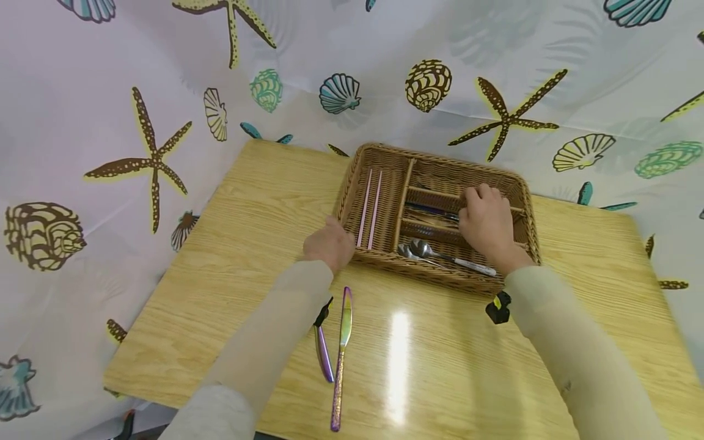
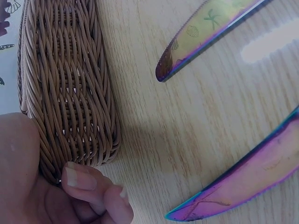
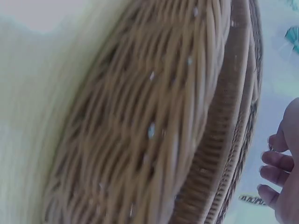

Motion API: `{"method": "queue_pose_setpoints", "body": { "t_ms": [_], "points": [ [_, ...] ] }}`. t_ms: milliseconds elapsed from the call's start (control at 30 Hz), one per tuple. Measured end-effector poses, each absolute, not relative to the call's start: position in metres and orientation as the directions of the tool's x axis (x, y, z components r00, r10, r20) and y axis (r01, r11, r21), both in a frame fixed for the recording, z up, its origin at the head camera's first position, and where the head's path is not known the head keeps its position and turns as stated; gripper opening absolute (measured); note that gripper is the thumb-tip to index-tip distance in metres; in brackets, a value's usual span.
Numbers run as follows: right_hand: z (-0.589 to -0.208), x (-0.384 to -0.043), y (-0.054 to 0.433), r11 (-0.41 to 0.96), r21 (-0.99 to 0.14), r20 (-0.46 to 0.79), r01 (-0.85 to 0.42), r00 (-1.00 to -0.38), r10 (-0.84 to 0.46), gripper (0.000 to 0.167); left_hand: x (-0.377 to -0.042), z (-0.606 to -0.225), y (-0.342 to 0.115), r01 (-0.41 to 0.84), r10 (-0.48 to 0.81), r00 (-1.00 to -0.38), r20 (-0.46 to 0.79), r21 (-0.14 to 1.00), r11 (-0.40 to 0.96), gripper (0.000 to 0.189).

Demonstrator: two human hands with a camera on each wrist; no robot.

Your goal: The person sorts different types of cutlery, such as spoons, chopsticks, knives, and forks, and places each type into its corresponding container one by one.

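Note:
A brown wicker cutlery tray point(image 1: 451, 281) stands on the wooden table, divided into compartments. My left hand point(image 1: 330, 244) holds its front left corner; up close, the left wrist view shows the thumb and curled fingers around the woven corner point(image 2: 79, 93). Over the middle compartments is my right hand point(image 1: 486, 223), fingers bent down among dark-handled cutlery point(image 1: 431, 211). Whether it pinches a piece is hidden. Pink chopsticks point(image 1: 375, 211) lie in the left compartment, and spoons point(image 1: 422, 248) in the front one.
Nearer me on the table point(image 1: 418, 379) lies an iridescent table knife point(image 1: 345, 324). Beside it, a second purple-handled piece point(image 1: 324, 354) is partly covered by my left sleeve. A white cloth point(image 1: 385, 55) with shells and starfish hangs behind the table.

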State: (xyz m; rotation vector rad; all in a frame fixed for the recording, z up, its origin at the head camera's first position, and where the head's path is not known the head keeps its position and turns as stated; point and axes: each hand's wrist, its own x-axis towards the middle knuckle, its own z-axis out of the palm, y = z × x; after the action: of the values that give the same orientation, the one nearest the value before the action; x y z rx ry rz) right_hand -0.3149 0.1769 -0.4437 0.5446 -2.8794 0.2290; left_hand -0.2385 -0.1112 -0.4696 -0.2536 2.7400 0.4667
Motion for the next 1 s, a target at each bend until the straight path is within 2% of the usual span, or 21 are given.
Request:
{"method": "queue_pose_setpoints", "body": {
  "t_ms": [467, 1000],
  "points": [
    [-0.444, -0.257, 0.149, 0.834, -0.248, 0.360, -0.492, -0.846, -0.392, 0.022, -0.238, -0.467, -0.111, -0.231, -0.105, -0.916, -0.387, 0.293, 0.928, 0.066],
    [-0.463, -0.187, 0.111, 0.771, -0.375, 0.254, -0.515, -0.857, -0.449, 0.012, -0.239, -0.467, -0.111, -0.222, -0.091, -0.916, -0.391, 0.303, 0.927, 0.066]
  ]
}}
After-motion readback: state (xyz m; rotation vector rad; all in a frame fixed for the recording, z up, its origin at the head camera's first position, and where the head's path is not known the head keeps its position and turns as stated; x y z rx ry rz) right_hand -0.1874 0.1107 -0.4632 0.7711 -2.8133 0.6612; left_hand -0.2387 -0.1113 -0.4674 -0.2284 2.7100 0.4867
